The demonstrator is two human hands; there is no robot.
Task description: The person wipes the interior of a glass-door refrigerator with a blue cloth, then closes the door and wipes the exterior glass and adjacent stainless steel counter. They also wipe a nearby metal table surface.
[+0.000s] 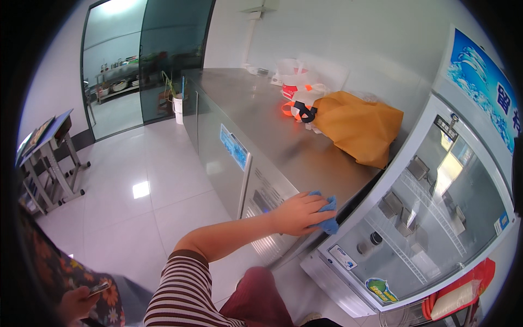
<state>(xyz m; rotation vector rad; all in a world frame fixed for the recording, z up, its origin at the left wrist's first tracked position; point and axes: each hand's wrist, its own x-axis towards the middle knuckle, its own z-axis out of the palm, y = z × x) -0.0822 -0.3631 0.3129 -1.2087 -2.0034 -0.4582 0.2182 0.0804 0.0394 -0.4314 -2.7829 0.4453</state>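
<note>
My left hand [300, 213] is closed on a blue cloth [329, 216] at the near corner of a stainless steel counter [261, 118], beside the glass-door display fridge. The cloth is bunched under my fingers and hangs at the counter's edge. My right hand is out of view. Farther back on the counter lies an orange-yellow fabric bag [359, 126]. Next to it are an orange and black looped item [300, 111] and a white plastic bag [294, 71] with red parts.
The display fridge [339, 241] stands close at the right, a red bag [461, 290] beside it. Another person's hand [77, 304] holds a phone at the lower left. A desk [53, 139] stands left; a potted plant [178, 108] is near the glass sliding door [171, 61].
</note>
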